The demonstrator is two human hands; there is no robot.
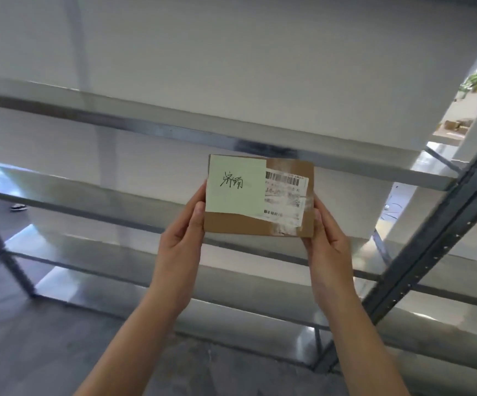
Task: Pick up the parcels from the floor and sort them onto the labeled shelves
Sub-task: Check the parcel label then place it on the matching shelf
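With left hand (180, 247) and right hand (327, 247), gripping parcel (240, 224) by its side edges, thumbs in front; held up face-on, likely to read green note (236, 185); in mid-air before metal shelves (146, 127), resting on none yet

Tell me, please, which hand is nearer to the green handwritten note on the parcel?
Left. The left hand grips the left edge of the parcel, its thumb beside the green note; the right hand holds the right edge, past the shipping label.
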